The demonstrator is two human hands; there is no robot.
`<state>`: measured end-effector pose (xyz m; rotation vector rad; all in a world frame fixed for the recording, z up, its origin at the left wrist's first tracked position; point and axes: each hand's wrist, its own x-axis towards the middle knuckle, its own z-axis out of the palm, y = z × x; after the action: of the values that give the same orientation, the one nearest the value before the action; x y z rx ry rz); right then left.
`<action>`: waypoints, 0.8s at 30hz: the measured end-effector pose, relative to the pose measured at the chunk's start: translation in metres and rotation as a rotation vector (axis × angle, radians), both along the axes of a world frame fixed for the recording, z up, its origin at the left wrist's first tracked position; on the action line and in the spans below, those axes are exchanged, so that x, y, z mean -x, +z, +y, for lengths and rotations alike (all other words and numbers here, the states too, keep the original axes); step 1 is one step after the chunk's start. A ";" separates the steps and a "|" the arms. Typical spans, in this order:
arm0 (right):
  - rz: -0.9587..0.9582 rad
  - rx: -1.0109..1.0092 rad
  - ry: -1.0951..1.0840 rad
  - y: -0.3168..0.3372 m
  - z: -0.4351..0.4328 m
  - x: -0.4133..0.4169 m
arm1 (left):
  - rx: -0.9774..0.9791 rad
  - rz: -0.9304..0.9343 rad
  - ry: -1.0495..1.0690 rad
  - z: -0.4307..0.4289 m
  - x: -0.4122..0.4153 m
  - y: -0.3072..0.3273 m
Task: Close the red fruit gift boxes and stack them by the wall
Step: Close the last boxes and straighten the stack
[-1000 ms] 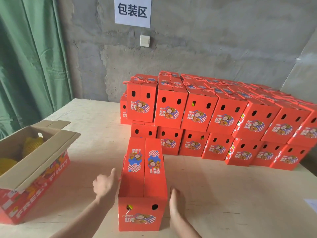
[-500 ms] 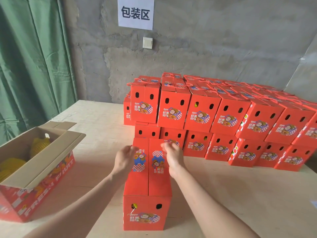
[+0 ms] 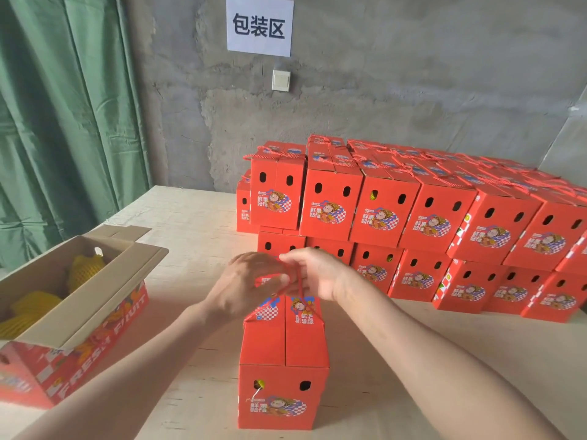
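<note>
Gift box [image 3: 282,354], red, standing on the pale wooden table [image 3: 444,376] close to the viewer, its narrow end face turned toward the camera. The two top flaps meet along a centre seam, and the end face carries two oval holes, with something yellow showing through the left one. Both forearms reach over the lid to its far end. The left hand [image 3: 244,287] has its fingers curled round the red cord handle [image 3: 298,287], and the right hand [image 3: 317,274], just beside it and nearly touching, pinches the same cord between thumb and fingers. The cord runs taut from the hands down to the box top. To the left, apart from the gift box, an open carton [image 3: 95,347] printed FRESH FRUIT holds fruit [image 3: 85,268] wrapped in yellow foam netting. Farther back and to the right, a stack of closed red boxes [image 3: 438,217] stands in two visible tiers on the table, with cord handles lying across its top, reaching back to the grey plaster wall [image 3: 413,74]. On that wall hang a white paper sign [image 3: 259,26] with three dark characters and, below it, a white switch [image 3: 280,80]. A green curtain [image 3: 63,122] covers the left side.
</note>
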<state>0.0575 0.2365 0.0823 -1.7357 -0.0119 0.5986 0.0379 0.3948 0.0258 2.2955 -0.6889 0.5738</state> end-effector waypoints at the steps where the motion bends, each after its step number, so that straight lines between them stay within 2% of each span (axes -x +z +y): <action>1: 0.015 0.007 -0.007 0.002 0.001 -0.003 | 0.118 0.064 0.021 0.003 0.004 -0.010; 3: 0.012 -0.043 -0.078 0.007 0.005 -0.007 | 0.226 0.210 0.157 0.004 0.009 -0.034; 5: 0.075 -0.252 -0.223 0.006 0.013 -0.013 | 0.134 0.400 0.231 0.002 0.010 -0.063; 7: 0.123 -0.393 -0.307 0.007 0.019 -0.018 | 0.008 0.505 0.218 0.000 0.012 -0.084; 13: -0.114 -0.125 -0.242 0.016 0.034 -0.020 | -0.114 0.496 0.327 0.007 0.013 -0.096; 16: -0.211 -0.111 -0.227 0.017 0.036 -0.025 | -0.151 0.466 0.347 0.012 0.017 -0.098; 24: -0.211 -0.121 -0.106 0.013 0.068 -0.039 | -0.093 0.484 0.433 0.024 0.021 -0.100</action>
<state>0.0965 0.3042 0.0948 -1.6630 -0.1013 0.3287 0.0173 0.4186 -0.0746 2.5481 0.0162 0.1537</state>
